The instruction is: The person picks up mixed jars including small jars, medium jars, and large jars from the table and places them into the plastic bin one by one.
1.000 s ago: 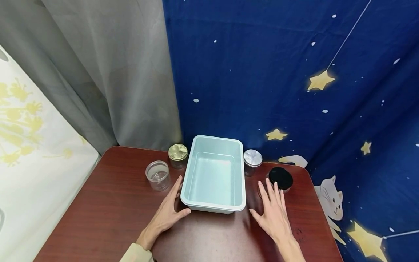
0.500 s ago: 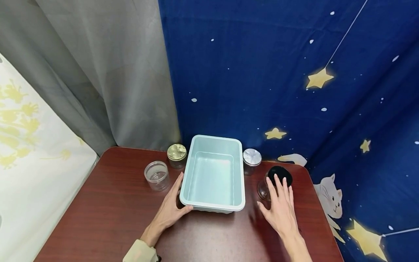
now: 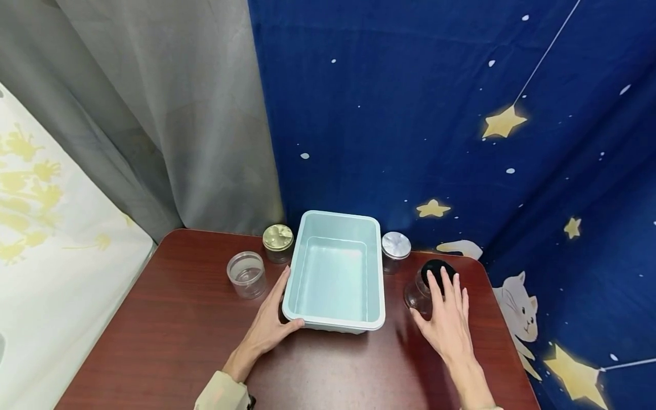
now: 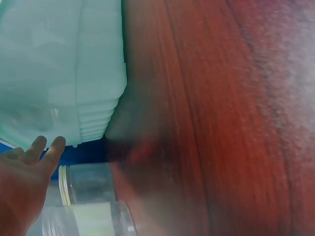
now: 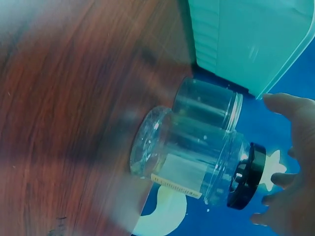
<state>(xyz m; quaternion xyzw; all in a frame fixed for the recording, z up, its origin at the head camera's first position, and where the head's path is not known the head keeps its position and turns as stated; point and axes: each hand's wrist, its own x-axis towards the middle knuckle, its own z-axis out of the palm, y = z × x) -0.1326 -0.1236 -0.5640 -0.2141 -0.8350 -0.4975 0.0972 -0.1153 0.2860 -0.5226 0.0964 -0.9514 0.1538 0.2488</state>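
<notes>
A light blue plastic bin [image 3: 335,279] stands in the middle of the table with nothing in it. At its near left corner is my left hand [image 3: 266,322], thumb by the front rim and fingers extended along the left side. The left wrist view shows these fingers [image 4: 51,152] beside the bin's rim. A clear jar [image 5: 189,157] with a black lid [image 5: 248,177] stands upright on the right. My right hand [image 3: 447,319] hovers around that lid, fingers spread; the right wrist view shows a gap between them and the lid.
A gold-lidded jar [image 3: 278,237] stands left of the bin, with a clear jar without a lid [image 3: 247,276] nearer me. A silver-lidded jar [image 3: 396,245] is close to the bin's right side. Curtains [image 3: 359,114] hang behind the reddish-brown table [image 3: 154,341].
My right hand has moved right and slightly forward, from the jar's left side to around its black lid. The left hand has come closer to the bin's corner.
</notes>
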